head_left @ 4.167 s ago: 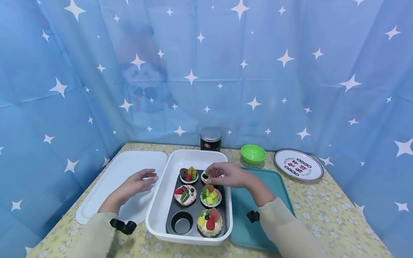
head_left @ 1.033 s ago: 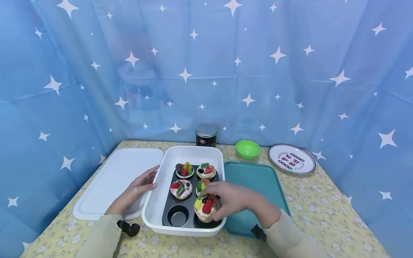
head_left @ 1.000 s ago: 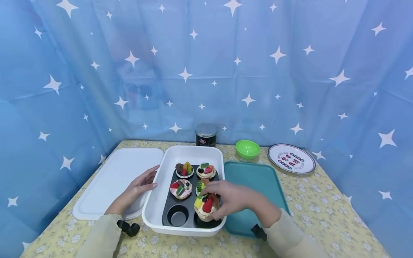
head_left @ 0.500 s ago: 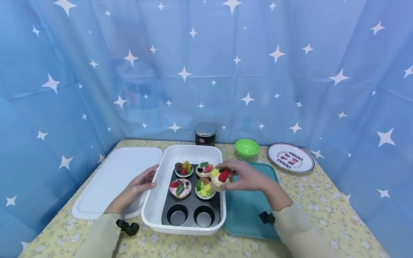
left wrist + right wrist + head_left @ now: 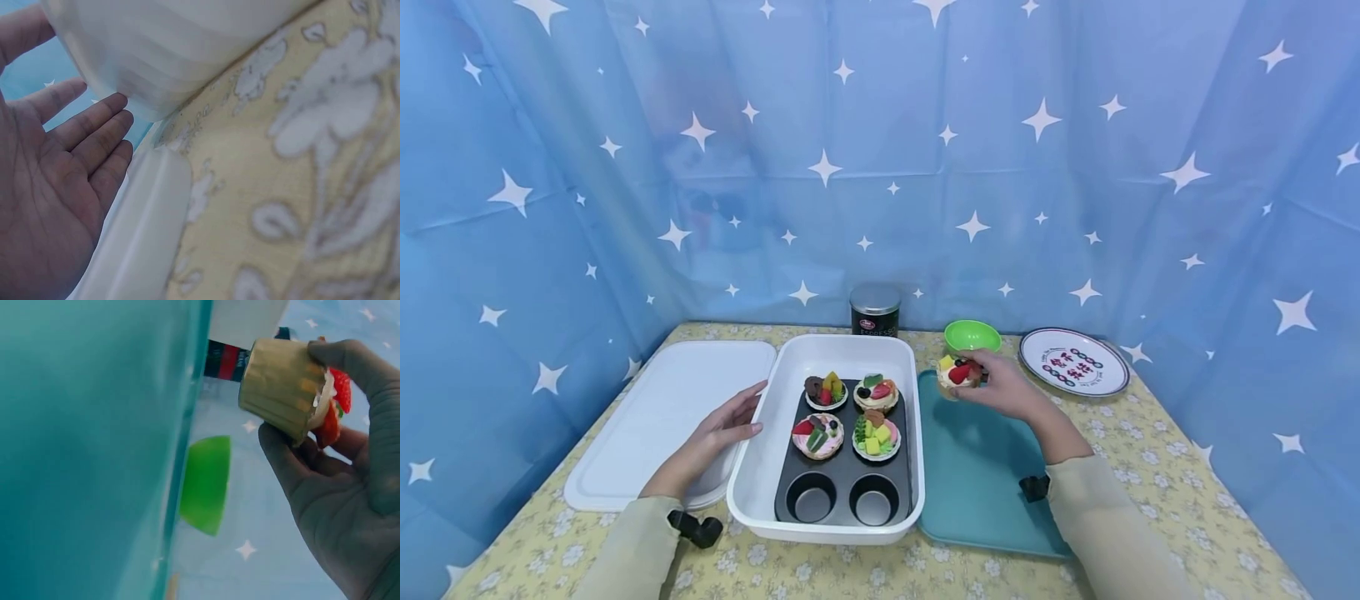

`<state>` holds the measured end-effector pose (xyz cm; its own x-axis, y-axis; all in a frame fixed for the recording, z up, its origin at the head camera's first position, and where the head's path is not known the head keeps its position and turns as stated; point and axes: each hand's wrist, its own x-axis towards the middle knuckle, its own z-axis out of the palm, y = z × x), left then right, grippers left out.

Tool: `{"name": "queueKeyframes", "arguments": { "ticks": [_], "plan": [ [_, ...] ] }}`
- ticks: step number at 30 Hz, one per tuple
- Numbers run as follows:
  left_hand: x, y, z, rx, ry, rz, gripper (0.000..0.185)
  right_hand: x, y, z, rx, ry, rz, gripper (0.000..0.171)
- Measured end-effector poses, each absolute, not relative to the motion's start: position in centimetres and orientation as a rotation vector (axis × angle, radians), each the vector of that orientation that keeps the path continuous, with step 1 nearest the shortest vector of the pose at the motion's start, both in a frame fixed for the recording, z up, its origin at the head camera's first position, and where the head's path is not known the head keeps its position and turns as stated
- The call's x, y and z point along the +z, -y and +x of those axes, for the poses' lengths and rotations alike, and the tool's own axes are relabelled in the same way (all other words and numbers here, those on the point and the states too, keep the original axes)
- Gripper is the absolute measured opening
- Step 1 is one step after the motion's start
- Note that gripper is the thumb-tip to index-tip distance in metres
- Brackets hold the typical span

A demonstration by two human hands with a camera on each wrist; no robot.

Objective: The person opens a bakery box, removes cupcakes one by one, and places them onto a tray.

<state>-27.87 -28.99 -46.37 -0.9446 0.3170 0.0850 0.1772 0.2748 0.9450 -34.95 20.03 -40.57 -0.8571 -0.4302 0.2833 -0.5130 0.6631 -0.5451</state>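
Above the far left part of the teal tray (image 5: 977, 492), my right hand (image 5: 1007, 390) pinches a fruit-topped cupcake (image 5: 955, 379) by its sides. In the right wrist view the gold cup of this cupcake (image 5: 275, 387) shows between thumb and fingers. My left hand (image 5: 711, 433) is at the left wall of the white bin (image 5: 820, 533); its fairly straight fingers (image 5: 100, 122) meet the bin's side in the left wrist view. Inside the bin lies a dark muffin tin (image 5: 843, 492). Several topped cupcakes (image 5: 818, 437) fill its back and middle cups; the two front cups hold nothing.
To the left lies a white tray-like lid (image 5: 662, 417), partly under my left hand. Behind stand a dark espresso tin (image 5: 875, 312), a green bowl (image 5: 972, 334) and a printed plate (image 5: 1071, 360). A starry blue curtain (image 5: 880, 167) encloses the flowered table.
My right hand has lifted the cupcake from the front right cup and carried it right and away, over the teal tray. My left hand has come to the bin's side and stayed there.
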Motion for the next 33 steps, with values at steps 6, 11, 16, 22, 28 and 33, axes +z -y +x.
{"name": "queueKeyframes", "arguments": {
  "ticks": [6,11,16,22,28,33],
  "plan": [
    [-46.2,29.0,-27.9,1.76,-2.41,0.481,0.069,-41.4,-19.9,-35.4,0.959,2.742,0.699,0.064],
    [-46.1,29.0,-28.0,1.755,-2.412,0.479,0.069,-41.8,-19.6,-35.5,0.978,2.753,0.659,0.063],
    [-46.1,28.9,-27.9,1.761,-2.409,0.462,0.069,-42.1,-19.7,-35.6,0.995,2.78,0.631,0.064],
    [-46.5,28.7,-27.7,1.754,-2.403,0.442,0.069,-41.9,-19.8,-35.8,0.962,2.818,0.594,0.062],
    [-46.4,28.8,-27.7,1.769,-2.401,0.456,0.068,-41.3,-19.2,-36.3,0.978,2.844,0.607,0.054],
    [-46.3,29.0,-27.8,1.781,-2.39,0.492,0.068,-42.0,-19.0,-37.1,0.996,2.854,0.669,0.036]
  ]
}}
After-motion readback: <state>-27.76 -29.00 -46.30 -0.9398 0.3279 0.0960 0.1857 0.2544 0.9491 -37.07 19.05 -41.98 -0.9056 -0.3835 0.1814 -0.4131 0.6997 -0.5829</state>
